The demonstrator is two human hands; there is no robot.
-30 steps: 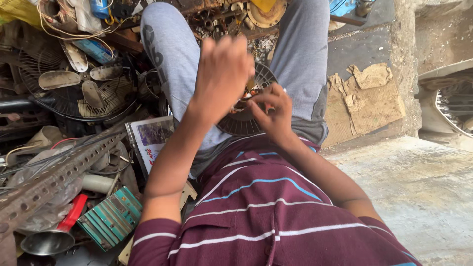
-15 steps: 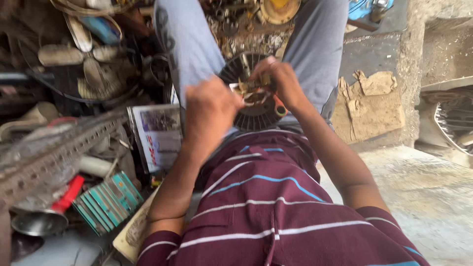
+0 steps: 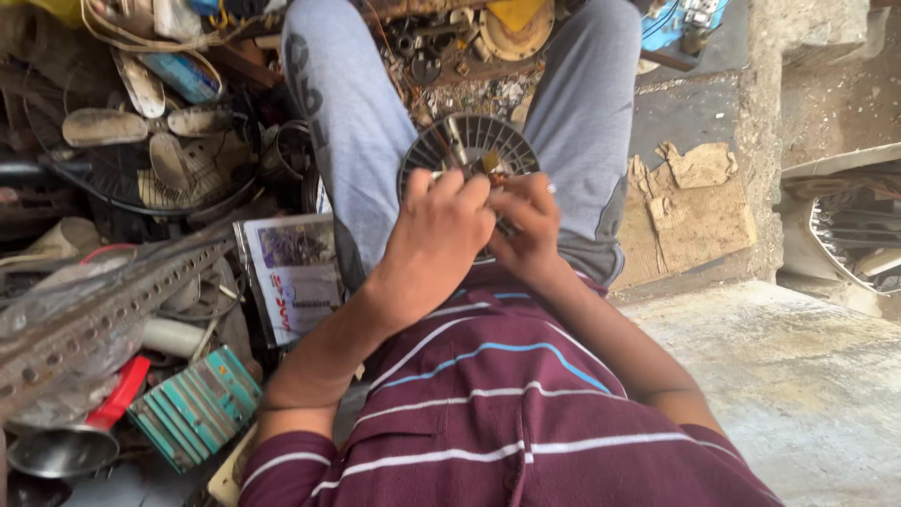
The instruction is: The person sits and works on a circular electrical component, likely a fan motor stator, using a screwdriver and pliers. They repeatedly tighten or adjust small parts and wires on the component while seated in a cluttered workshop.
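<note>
A round dark finned motor part (image 3: 469,141), like a fan motor housing, rests in my lap between my grey trouser legs. My left hand (image 3: 436,235) lies over its near side with the fingers curled around it. My right hand (image 3: 526,221) pinches at small metal and copper-coloured bits at the part's middle. A thin metal shaft sticks up from the centre. My hands hide what sits under the fingers.
Clutter fills the left: fan guards and blades (image 3: 141,141), a perforated metal angle bar (image 3: 103,310), a printed booklet (image 3: 296,272), a teal ribbed block (image 3: 192,404), a red-handled funnel (image 3: 84,432). Torn cardboard (image 3: 694,207) and a concrete slab (image 3: 798,376) lie at right.
My left hand came down from raised above the part onto its near side. Both hands have closed in together over the part's centre. The view shifted slightly.
</note>
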